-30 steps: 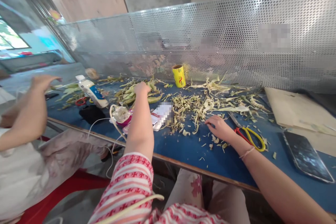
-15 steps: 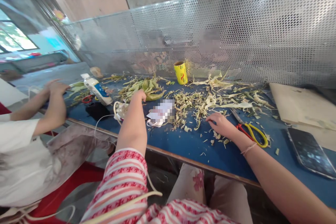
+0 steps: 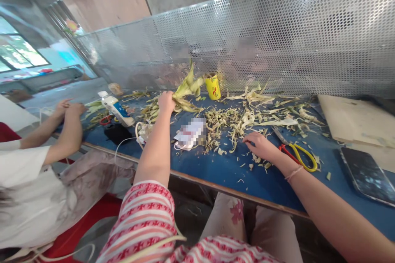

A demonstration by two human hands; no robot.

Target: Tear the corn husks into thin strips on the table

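My left hand (image 3: 166, 102) is closed around the lower end of a pale green leafy plant piece (image 3: 188, 85). Its long leaves fan out to the right and upward, just left of the yellow tube (image 3: 212, 86). My right hand (image 3: 257, 144) rests on the blue table (image 3: 212, 176) with its fingers loosely bent and apart, holding nothing. It lies beside a heap of cut plant scraps (image 3: 222, 121). Scissors (image 3: 294, 154) with red and yellow handles lie just right of that hand. More leafy plant material (image 3: 149, 111) lies behind my left wrist.
A pale phone-like object (image 3: 191, 131), partly blurred, lies between my arms. At the right are a dark phone (image 3: 367, 172) and brown cardboard (image 3: 354, 119). A white bottle (image 3: 117, 109) stands tilted-looking near a co-worker's hands (image 3: 69, 109). A perforated metal screen (image 3: 277, 41) borders the back.
My left hand has taken hold of the leafy plant piece and raised it from the pile, its leaves now standing up toward the yellow tube. My right hand stays in place.
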